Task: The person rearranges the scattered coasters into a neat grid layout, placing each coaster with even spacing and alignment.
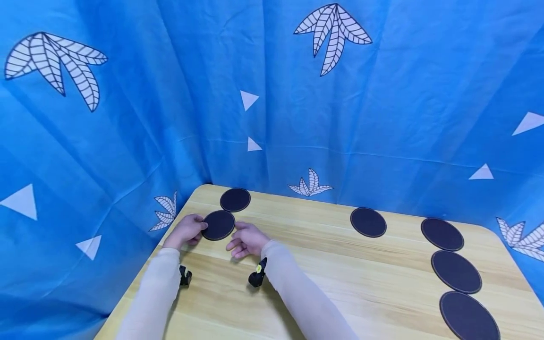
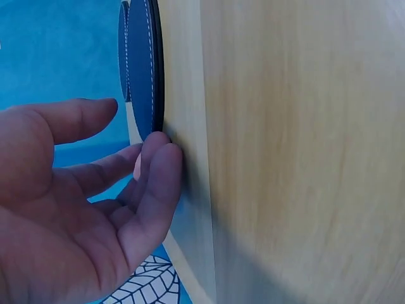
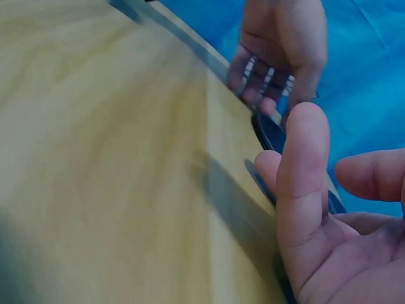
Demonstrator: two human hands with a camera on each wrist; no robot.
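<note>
A dark round coaster [image 1: 218, 225] lies flat on the wooden table [image 1: 323, 264] near its far left corner, between my two hands. My left hand [image 1: 187, 230] rests at the coaster's left edge with relaxed fingers; in the left wrist view its fingertips [image 2: 158, 161] touch the table just beside the coaster [image 2: 142, 69]. My right hand [image 1: 248, 239] lies open at the coaster's right side, holding nothing. In the right wrist view the right hand [image 3: 310, 190] is spread near the coaster [image 3: 272, 130], with the left hand [image 3: 278, 57] opposite.
A second coaster [image 1: 235, 199] lies just behind the first. Another [image 1: 368, 222] sits mid-table at the back, and three more [image 1: 456, 271] run down the right side. Blue printed cloth [image 1: 272, 94] hangs close behind and left of the table.
</note>
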